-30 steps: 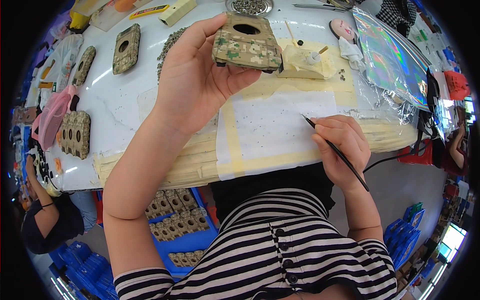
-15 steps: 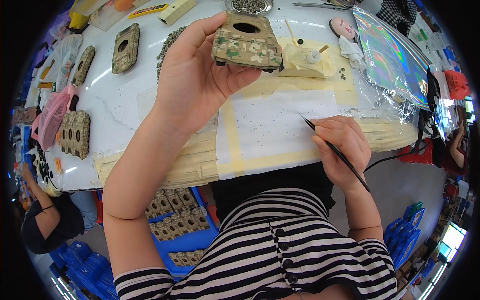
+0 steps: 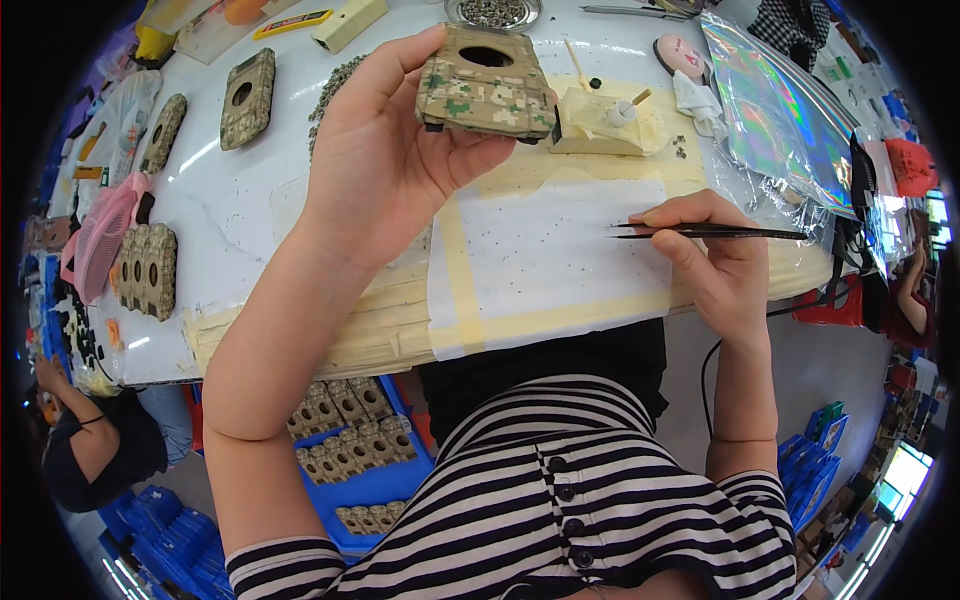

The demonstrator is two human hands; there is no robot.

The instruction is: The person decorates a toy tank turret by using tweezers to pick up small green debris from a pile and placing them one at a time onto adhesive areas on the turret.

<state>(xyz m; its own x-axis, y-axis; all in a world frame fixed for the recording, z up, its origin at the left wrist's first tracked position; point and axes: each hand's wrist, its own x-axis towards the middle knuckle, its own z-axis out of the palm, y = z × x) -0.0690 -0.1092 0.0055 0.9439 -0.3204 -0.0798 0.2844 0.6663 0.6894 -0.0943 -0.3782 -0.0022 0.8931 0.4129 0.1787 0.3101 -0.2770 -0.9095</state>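
Hands apart. Left hand (image 3: 365,180) clamped on the camouflage hull (image 3: 480,98), above the worktop (image 3: 240,205); right hand (image 3: 722,270) pinches black tweezers (image 3: 715,232) (tips parted) over the white sheet (image 3: 560,285). Good practice: hold the hull steady, squeeze lightly, align both tips before touching any specks (image 3: 545,240).

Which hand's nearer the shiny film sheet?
Right. The right hand, holding tweezers, is left of the near end of the film sheet. The left hand, holding a camouflage case, is farther left, beyond the yellow block.
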